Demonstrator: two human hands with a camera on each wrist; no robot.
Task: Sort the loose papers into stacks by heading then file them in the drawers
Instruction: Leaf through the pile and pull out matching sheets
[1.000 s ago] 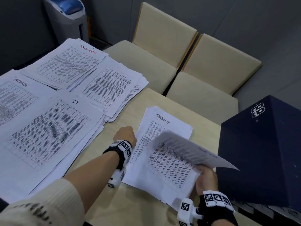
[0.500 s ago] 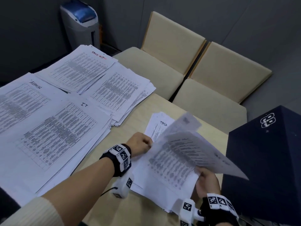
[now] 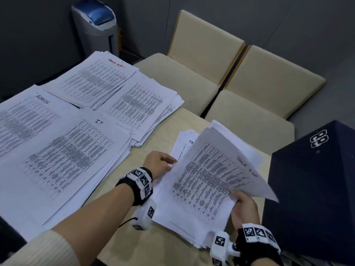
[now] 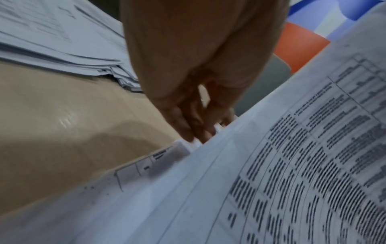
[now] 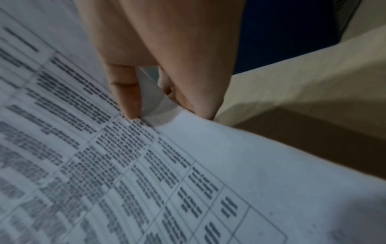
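Observation:
On the table's near right lies a stack of printed papers [image 3: 184, 144] with a handwritten heading. My right hand [image 3: 237, 197] pinches the near corner of a sheaf of sheets [image 3: 209, 175] and holds it lifted and tilted above that stack. In the right wrist view the thumb [image 5: 127, 92] lies on the printed face of the sheaf [image 5: 188, 165], with the fingers underneath. My left hand [image 3: 171, 164] reaches to the sheaf's left edge. Its fairly straight fingertips [image 4: 194, 132] touch the papers just under the lifted sheets [image 4: 271, 181].
Sorted stacks cover the table's left: ADMIN [image 3: 28, 116], IT [image 3: 73, 154], a red-headed one [image 3: 99, 77] and another [image 3: 140, 104]. A dark blue box [image 3: 317, 189] stands close on the right. Beige chairs [image 3: 201, 64] and a bin [image 3: 96, 25] are beyond the table [image 3: 149, 242].
My right hand has raised the sheaf higher and tipped it toward the right. My left hand left the stack's left side, where it lay as a fist, and reached in under the lifted sheets.

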